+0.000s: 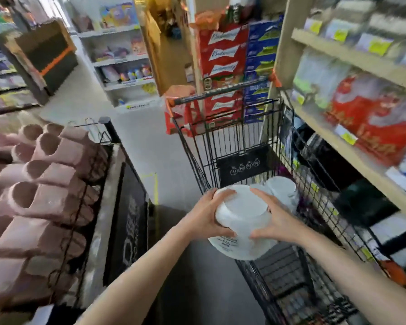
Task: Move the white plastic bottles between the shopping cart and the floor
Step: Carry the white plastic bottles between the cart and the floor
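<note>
I hold a large white plastic bottle (240, 221) with both hands over the left rim of the black wire shopping cart (277, 137). Its flat round end faces me. My left hand (206, 213) grips its left side, and my right hand (275, 218) grips its right side. Two more white bottles (283, 188) lie inside the cart basket just beyond the held one. The grey floor (150, 148) stretches to the left of the cart.
A wooden shelf unit (352, 57) with packaged goods runs close along the cart's right side. A wire bin of pink slippers (42, 184) stands at the left. Stacked red and blue boxes (239, 66) rise beyond the cart handle. White shelves (117, 57) stand further back.
</note>
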The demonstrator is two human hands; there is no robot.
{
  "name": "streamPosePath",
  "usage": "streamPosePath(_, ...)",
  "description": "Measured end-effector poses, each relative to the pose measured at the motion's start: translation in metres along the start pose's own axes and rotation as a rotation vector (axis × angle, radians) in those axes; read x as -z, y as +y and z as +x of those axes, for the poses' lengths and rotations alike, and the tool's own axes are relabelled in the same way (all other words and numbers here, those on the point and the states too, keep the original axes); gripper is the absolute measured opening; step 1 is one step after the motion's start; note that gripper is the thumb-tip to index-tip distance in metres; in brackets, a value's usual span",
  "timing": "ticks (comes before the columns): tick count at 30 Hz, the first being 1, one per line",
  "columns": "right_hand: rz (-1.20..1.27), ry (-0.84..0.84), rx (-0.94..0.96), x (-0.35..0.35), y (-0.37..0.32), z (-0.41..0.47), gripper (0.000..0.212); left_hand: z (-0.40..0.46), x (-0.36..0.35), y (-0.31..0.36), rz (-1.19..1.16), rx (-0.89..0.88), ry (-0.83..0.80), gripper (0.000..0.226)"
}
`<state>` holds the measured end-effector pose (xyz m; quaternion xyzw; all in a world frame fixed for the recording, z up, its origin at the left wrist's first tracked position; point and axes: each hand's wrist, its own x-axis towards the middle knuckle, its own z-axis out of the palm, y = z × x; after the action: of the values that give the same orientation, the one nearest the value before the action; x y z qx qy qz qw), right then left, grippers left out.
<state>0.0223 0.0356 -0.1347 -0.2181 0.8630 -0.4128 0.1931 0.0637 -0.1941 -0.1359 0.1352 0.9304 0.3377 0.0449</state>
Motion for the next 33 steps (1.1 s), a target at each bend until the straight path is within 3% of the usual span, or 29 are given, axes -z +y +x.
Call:
streamPosePath(6,0.019,0.320,-0.058,0.045,0.026,0.042,0.091,0.116,0.007,-0.013,-0.020,-0.173,-0.125,0.098)
streamPosePath(12,0.001,0.462,-0.163,0.048,0.060,0.077,0.079,0.179,-0.004,-0.049,-0.025,-0.224,-0.163,0.088)
streamPosePath(20,-0.053,0.389,-0.321,-0.025,0.102,0.118,0.079,0.204,0.016,-0.172,0.553,-0.301,-0.146,0.062)
streamPosePath(24,-0.020,0.391,-0.368,-0.067,0.119,0.145,0.079,0.208,0.014,-0.181,0.604,-0.462,-0.073,0.063)
streamPosePath(33,0.095,0.511,-0.448,-0.143,0.167,0.208,0.079,0.197,0.000,-0.210,0.638,-0.609,0.142,0.053)
